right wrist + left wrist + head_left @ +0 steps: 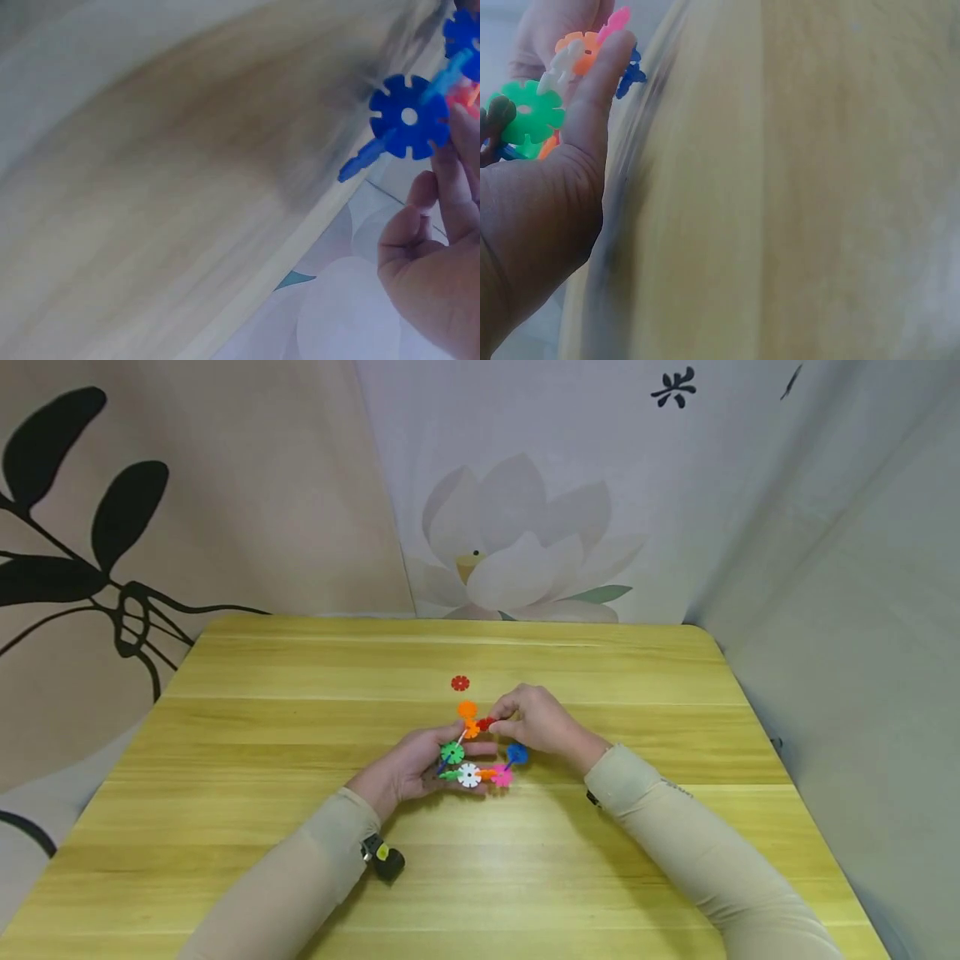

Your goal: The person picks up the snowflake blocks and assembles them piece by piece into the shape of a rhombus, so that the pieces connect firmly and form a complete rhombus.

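Note:
My left hand (408, 767) holds a linked chain of notched plastic snowflake discs, its thumb at the upper part and fingers stretched behind. The chain has a green disc (452, 752), a white disc (469, 775), a pink disc (502, 776), a blue disc (517, 754) and orange discs (468, 709). My right hand (546, 724) pinches a red disc (486, 724) against the lower orange disc; whether they are joined cannot be told. In the right wrist view, blue discs (409, 117) stand beside the right fingers. The left wrist view shows the green disc (529, 112) in the left hand.
A separate red disc (460, 682) lies on the wooden table (300, 727) beyond the hands. Patterned curtains (285, 485) hang along the table's far side and right. A black device (386, 862) is strapped to the left wrist.

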### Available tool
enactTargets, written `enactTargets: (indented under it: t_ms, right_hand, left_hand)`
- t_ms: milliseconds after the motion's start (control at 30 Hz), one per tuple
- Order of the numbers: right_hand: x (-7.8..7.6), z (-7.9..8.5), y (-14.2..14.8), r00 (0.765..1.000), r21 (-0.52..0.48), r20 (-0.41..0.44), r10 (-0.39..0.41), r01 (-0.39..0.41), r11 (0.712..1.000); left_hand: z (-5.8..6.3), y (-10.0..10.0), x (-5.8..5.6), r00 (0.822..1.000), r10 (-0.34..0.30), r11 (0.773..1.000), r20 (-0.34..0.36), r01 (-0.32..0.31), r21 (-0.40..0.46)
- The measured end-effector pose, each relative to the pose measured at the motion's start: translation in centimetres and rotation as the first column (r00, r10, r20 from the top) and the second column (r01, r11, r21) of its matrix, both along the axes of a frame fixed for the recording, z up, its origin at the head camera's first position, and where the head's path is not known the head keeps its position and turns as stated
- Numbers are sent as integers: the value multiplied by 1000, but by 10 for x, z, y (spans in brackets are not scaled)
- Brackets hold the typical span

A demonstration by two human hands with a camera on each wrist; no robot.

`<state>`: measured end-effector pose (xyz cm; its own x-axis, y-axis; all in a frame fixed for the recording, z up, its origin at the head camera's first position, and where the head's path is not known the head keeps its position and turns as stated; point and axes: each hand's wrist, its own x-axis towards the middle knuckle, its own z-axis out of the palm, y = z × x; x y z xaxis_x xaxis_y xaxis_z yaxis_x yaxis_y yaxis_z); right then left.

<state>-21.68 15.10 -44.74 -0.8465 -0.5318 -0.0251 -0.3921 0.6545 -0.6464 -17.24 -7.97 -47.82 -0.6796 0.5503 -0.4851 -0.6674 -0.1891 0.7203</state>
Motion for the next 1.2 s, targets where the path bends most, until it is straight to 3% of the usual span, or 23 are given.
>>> enactTargets:
  t_ms: [400,600,700,867,1000,1200]
  right_hand:
    - [3,2,-6,994,-26,-105,29,-31,999]
    - [1,-2,-9,999,-107,-32,-17,14,994]
    - [1,0,-11,999,-125,-42,-23,18,992]
    - [1,7,-18,996,-96,-91,14,-23,995]
    - [1,10,-26,998,-78,-57,35,-40,996]
    - [-1,6,-29,1000,-78,-7,3,-3,997]
  left_hand:
    - [0,2,2,1000,21,1000,-13,-21,7]
    - [2,2,4,999,34,999,3,-34,22]
    - [4,1,4,999,40,999,-1,-40,29]
    - [7,1,2,998,45,998,-33,-44,38]
    - [8,2,1,996,46,997,-75,-41,64]
    - [6,0,1,995,57,997,-85,-51,66]
